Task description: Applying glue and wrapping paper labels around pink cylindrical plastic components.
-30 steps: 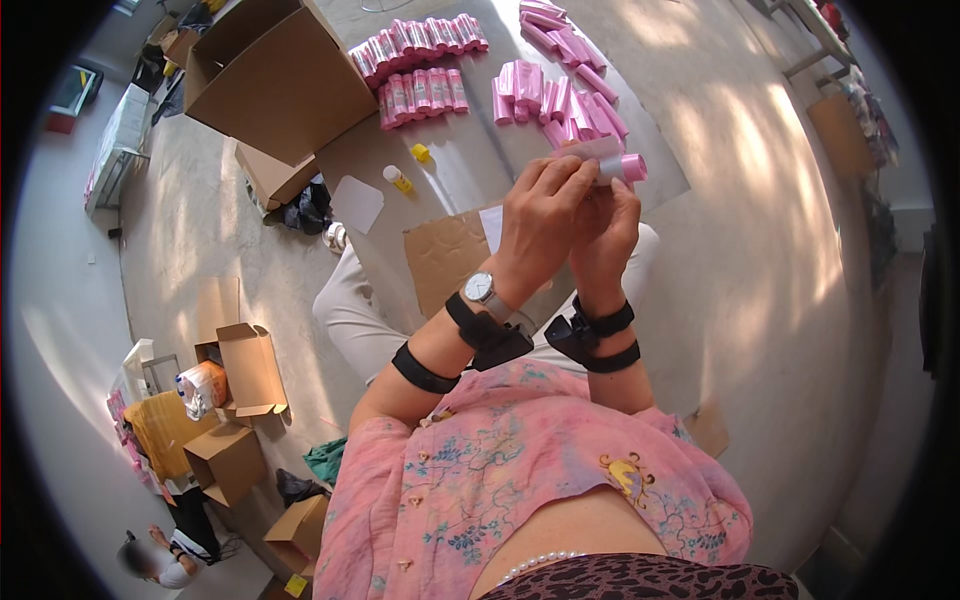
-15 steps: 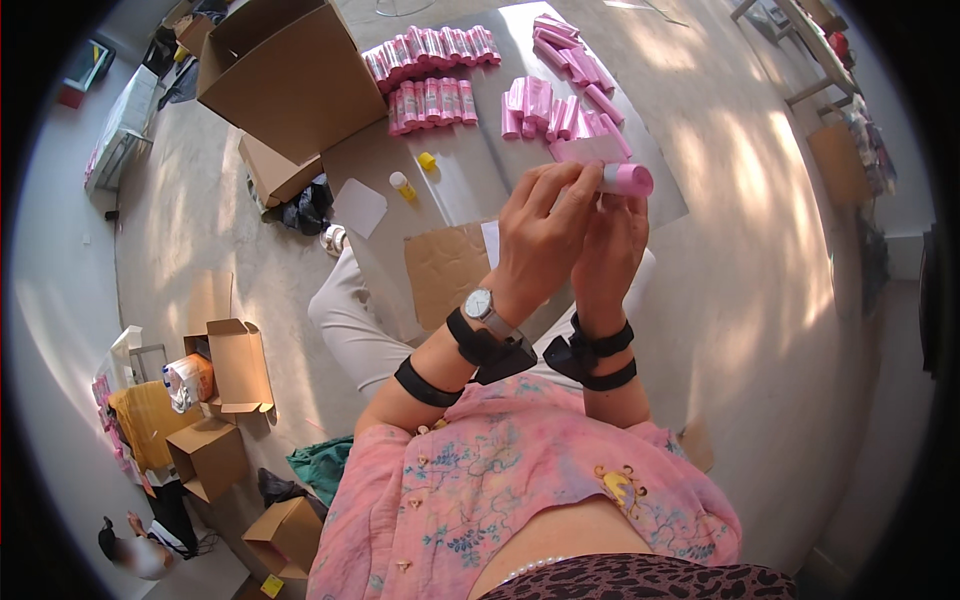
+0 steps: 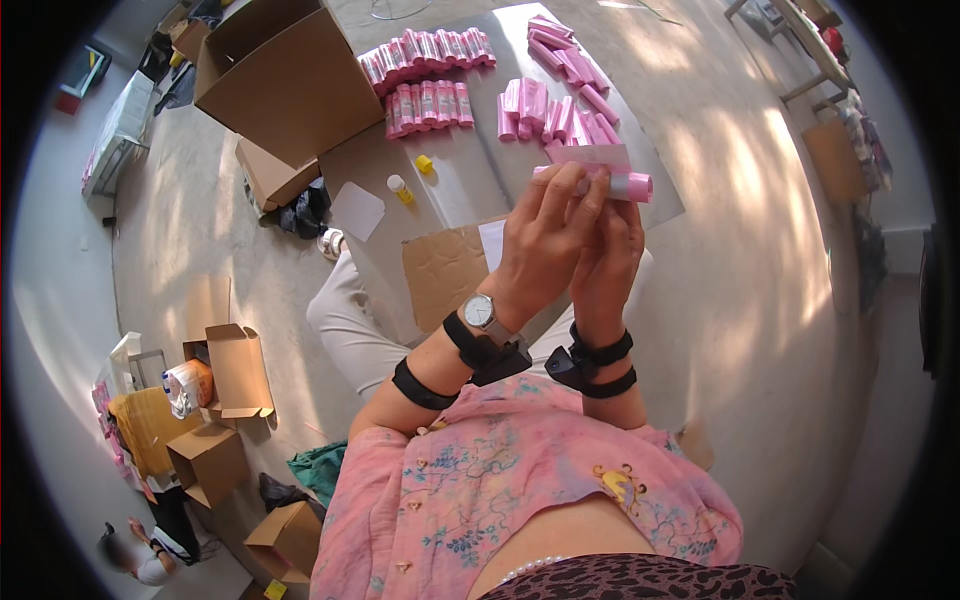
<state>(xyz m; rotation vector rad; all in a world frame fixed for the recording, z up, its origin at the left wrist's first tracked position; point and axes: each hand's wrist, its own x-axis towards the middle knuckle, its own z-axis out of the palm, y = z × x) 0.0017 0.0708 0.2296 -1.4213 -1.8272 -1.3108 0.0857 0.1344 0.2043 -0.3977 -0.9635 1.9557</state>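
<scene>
A pink roll, lying sideways with its round end facing right, is held up in front of the person, above the floor. The left hand grips it from the left with fingers curled over its top, and the right hand closes around it from below; a pale pink strip of wrapping stands up just above the fingers. The left wrist wears a silver watch, and both forearms carry black straps. Beyond the hands, on the floor, lies a grey mat. On its far part sit two neat rows of pink rolls, and to their right a looser pile of pink rolls. Nearer, on the mat, are a small yellow cap and a small bottle with a yellow base. A flat piece of brown cardboard lies near the person's bent knee. At far left stands a large open cardboard box, and smaller open boxes lie at near left.
</scene>
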